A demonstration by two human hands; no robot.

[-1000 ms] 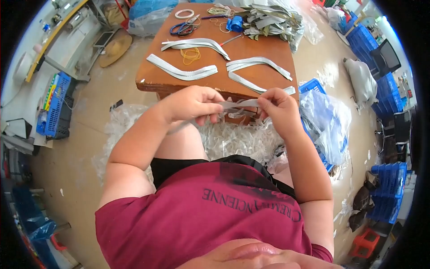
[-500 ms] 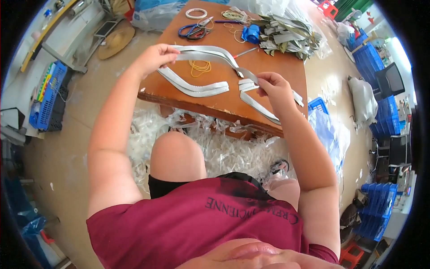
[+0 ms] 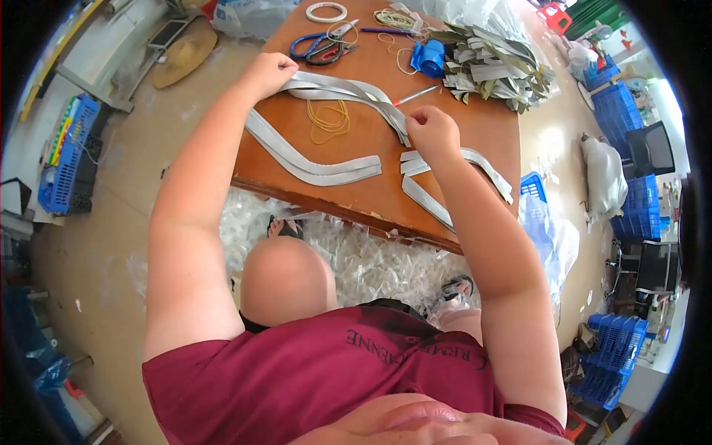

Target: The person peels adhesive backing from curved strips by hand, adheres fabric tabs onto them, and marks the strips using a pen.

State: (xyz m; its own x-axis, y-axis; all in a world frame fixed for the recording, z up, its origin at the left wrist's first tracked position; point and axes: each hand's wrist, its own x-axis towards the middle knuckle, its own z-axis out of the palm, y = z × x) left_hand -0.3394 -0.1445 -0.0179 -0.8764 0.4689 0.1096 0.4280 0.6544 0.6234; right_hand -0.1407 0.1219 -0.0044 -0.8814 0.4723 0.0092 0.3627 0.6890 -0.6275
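Note:
My left hand (image 3: 271, 76) pinches one end of a narrow grey-white strip (image 3: 324, 78) near the table's left side. The other end is in the closed fingers of my right hand (image 3: 434, 133), so the strip spans the gap between them, close over similar curved strips on the table. Nearer to me lies another curved pair of pale strips (image 3: 311, 167). More strips (image 3: 428, 202) lie beside and partly under my right forearm. Yellow rubber bands (image 3: 328, 119) rest between the strips, and a pen (image 3: 417, 95) lies just beyond my right hand.
On the brown table (image 3: 356, 194) are blue-handled scissors (image 3: 320, 43), a tape roll (image 3: 326, 12), a blue object (image 3: 428, 58) and a heap of grey-green strips (image 3: 495, 65). Clear plastic scraps (image 3: 356, 256) cover the floor beneath. Blue crates (image 3: 617, 356) stand at right.
Both hands have moved farther over the table, with the held strip lowered close to the strips lying there. My camera view has shifted slightly.

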